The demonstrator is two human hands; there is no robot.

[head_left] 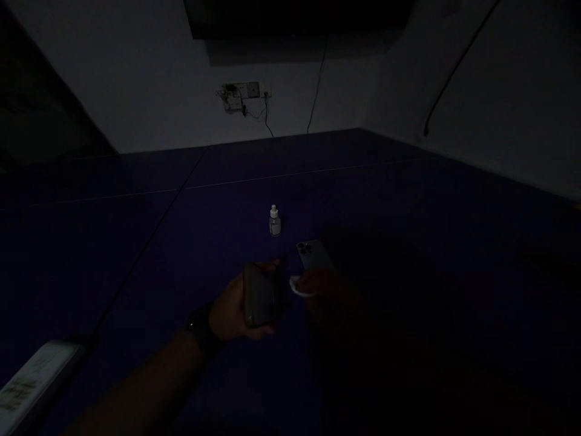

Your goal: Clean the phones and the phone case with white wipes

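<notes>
My left hand (230, 310), with a dark watch on its wrist, is wrapped round a dark, phone-shaped slab (260, 298). It looks like a phone or its case; the gloom hides which. Deep in shadow, my right hand (320, 283) pinches a small white wipe (300, 289), its edge curling out to the left. A phone (316, 254) with several camera lenses lies back up on the purple surface (218, 236), its lower part hidden by my right hand. Beyond both hands stands a small clear bottle (275, 225) with a white cap and label, upright.
A white box or book (39, 378) lies at the lower left. On the far wall (154, 91) are power sockets (245, 91) with plugs and hanging cables, beneath a dark screen (295, 18). Another cable (458, 66) hangs on the right wall. The room is very dim.
</notes>
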